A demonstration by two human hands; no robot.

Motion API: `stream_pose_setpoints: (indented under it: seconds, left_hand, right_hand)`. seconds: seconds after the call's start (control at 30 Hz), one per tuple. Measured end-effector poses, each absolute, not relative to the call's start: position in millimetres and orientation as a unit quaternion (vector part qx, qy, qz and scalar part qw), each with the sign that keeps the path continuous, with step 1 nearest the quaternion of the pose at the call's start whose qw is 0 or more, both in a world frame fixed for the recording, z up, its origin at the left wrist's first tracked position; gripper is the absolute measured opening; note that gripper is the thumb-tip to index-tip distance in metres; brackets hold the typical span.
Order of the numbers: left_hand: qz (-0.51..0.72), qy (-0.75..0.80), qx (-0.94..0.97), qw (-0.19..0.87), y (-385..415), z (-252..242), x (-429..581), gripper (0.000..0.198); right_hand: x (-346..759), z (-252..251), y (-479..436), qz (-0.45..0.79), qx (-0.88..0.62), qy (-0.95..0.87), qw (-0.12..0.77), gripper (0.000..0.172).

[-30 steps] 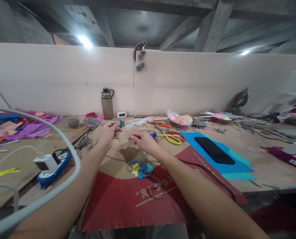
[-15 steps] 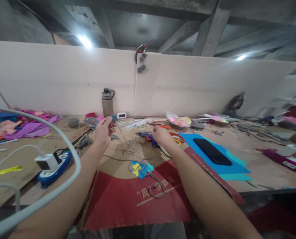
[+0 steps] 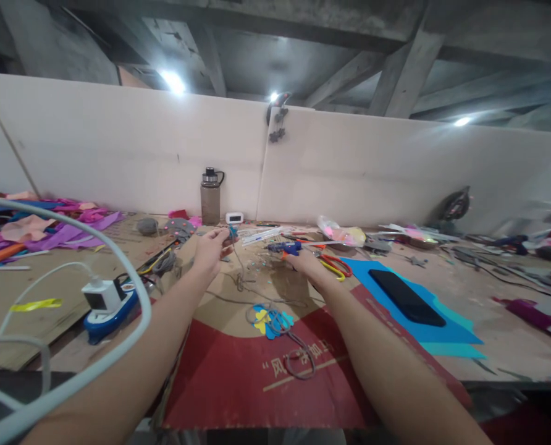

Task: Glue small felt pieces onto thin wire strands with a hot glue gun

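Observation:
Over the cardboard (image 3: 257, 395), my left hand (image 3: 212, 248) pinches a small teal piece (image 3: 232, 232) with a grey cord (image 3: 241, 262) trailing down from it. My right hand (image 3: 306, 262) is wrapped round a blue glue gun (image 3: 290, 248), its nozzle toward the left. From the gun's back a pale glue stick (image 3: 324, 243) juts out. Nearer to me lie blue and yellow flower-shaped cutouts (image 3: 272, 321), with a loop of the cord (image 3: 303, 371) across and below them. Scissors with red and yellow handles (image 3: 335, 267) rest just right of my right hand.
A black phone (image 3: 406, 296) lies on blue sheets (image 3: 442, 334) at right. Plugs sit in a blue power strip (image 3: 111, 318) at left, behind a white cable (image 3: 139, 290) looping close to me. A bottle (image 3: 210, 198) stands at the back; felt scraps (image 3: 67, 232) pile up far left.
My right hand has picked the glue gun up off the cardboard. My left hand still pinches the teal piece with the cord. The whole view has shifted slightly.

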State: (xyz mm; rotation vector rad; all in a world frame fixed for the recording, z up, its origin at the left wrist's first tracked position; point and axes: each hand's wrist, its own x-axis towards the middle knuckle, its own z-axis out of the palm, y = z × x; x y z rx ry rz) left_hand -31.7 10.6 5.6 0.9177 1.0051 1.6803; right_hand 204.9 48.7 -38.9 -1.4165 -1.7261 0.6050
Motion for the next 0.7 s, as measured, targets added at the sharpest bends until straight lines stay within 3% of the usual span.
stream_pose_setpoints:
  seconds: [0.1,0.27,0.43,0.7]
  left_hand:
    - [0.686,0.417,0.384,0.456,11,4,-33,0.026]
    - [0.677,0.446,0.399,0.428,14,-2,-35,0.034]
    - [0.674,0.454,0.41,0.413,16,-4,-35,0.036]
    - [0.671,0.447,0.419,0.417,14,-3,-34,0.036]
  right_hand:
    - [189,-23,37,0.252,-0.559,-0.649,0.45,0.022]
    - [161,0,5,0.355,-0.361,-0.654,0.562,0.037]
    - [153,0,-11,0.336,-0.308,-0.72,0.522,0.026]
    - [155,-4,-6,0.24,-0.364,-0.76,0.483,0.018]
